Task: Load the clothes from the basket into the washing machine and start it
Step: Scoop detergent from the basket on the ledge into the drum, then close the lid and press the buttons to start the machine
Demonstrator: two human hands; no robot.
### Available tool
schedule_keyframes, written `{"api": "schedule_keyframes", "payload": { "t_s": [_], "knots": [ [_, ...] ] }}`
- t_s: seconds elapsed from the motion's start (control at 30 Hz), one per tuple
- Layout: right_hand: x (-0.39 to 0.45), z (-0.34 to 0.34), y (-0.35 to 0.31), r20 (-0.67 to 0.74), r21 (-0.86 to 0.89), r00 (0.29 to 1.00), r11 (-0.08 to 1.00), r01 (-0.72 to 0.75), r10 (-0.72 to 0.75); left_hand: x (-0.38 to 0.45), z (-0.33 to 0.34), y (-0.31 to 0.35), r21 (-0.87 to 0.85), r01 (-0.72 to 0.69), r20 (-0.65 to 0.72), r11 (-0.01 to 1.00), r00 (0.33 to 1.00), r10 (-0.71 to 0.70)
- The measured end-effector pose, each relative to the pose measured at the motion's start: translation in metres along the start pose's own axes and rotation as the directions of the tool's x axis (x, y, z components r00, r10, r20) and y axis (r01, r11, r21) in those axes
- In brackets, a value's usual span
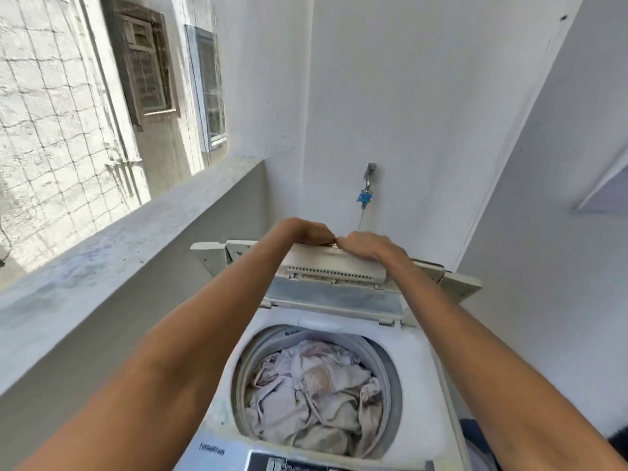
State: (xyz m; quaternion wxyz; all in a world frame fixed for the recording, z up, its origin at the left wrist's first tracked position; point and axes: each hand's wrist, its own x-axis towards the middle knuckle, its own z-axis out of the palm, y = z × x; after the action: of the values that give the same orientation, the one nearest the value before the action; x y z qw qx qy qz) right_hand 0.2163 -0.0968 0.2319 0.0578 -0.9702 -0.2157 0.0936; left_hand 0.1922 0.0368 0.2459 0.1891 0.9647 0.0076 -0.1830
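Note:
A white top-loading washing machine (418,365) stands below me with its folding lid (336,266) raised upright at the back. Pale, crumpled clothes (316,389) fill the round drum. My left hand (306,231) and my right hand (367,246) sit side by side on the lid's top edge, fingers curled over it and gripping it. The control panel (326,462) shows at the bottom edge. No basket is in view.
A water tap with a blue fitting and hose (366,192) is on the white wall behind the machine. A low concrete parapet (129,239) runs along the left, with a neighbouring building beyond. A dark object (482,440) sits right of the machine.

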Motion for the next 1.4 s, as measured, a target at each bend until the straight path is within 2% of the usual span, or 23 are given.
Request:
{"api": "schedule_keyframes", "payload": {
  "t_s": [0.13,0.27,0.37,0.57,0.8,1.0,1.13,1.17,1.23,1.27,1.3,1.4],
  "knots": [
    [-0.048,0.035,-0.009,0.097,-0.041,0.995,0.999,-0.008,0.012,-0.027,0.044,-0.013,-0.032,0.054,0.134,0.998,0.990,-0.049],
    [-0.085,0.092,-0.009,0.168,-0.078,0.985,0.997,-0.015,0.028,-0.048,0.107,-0.026,-0.063,0.057,0.285,0.996,0.958,-0.037],
    [-0.108,0.136,-0.008,0.208,-0.069,0.977,0.997,-0.026,0.040,-0.060,0.154,-0.035,-0.092,0.074,0.330,0.993,0.943,-0.040],
    [-0.137,0.205,-0.006,0.158,-0.017,0.980,0.993,-0.117,0.118,-0.073,0.216,-0.056,-0.099,0.020,0.209,0.995,0.978,0.001],
    [-0.152,0.254,-0.006,0.071,0.049,0.985,0.986,-0.160,0.156,-0.068,0.263,-0.079,-0.026,0.012,0.200,1.000,0.980,-0.007],
    [-0.158,0.281,-0.006,-0.037,0.063,0.992,0.991,-0.122,0.124,-0.075,0.294,-0.086,0.056,-0.018,0.090,0.998,0.996,0.013],
    [-0.161,0.288,-0.006,-0.124,0.074,0.985,0.991,-0.111,0.120,-0.082,0.309,-0.087,-0.018,-0.039,-0.056,0.999,0.998,0.038],
    [-0.163,0.291,-0.006,-0.172,0.076,0.978,0.991,-0.107,0.119,-0.085,0.316,-0.087,-0.018,-0.064,-0.153,0.998,0.986,0.061],
    [-0.171,0.299,-0.009,-0.298,0.084,0.949,0.994,-0.077,0.099,-0.096,0.336,-0.085,-0.002,-0.111,-0.382,0.994,0.919,0.102],
    [-0.178,0.305,-0.010,-0.353,0.065,0.933,0.997,-0.047,0.067,-0.103,0.349,-0.084,0.011,-0.127,-0.441,0.992,0.889,0.119],
    [-0.186,0.314,-0.011,-0.390,0.039,0.920,0.999,-0.009,0.023,-0.111,0.360,-0.082,0.031,-0.135,-0.458,0.990,0.879,0.134],
    [-0.206,0.338,-0.010,-0.412,0.041,0.911,0.999,0.036,-0.016,-0.128,0.383,-0.074,0.085,-0.111,-0.383,0.990,0.914,0.135]
  ]
}}
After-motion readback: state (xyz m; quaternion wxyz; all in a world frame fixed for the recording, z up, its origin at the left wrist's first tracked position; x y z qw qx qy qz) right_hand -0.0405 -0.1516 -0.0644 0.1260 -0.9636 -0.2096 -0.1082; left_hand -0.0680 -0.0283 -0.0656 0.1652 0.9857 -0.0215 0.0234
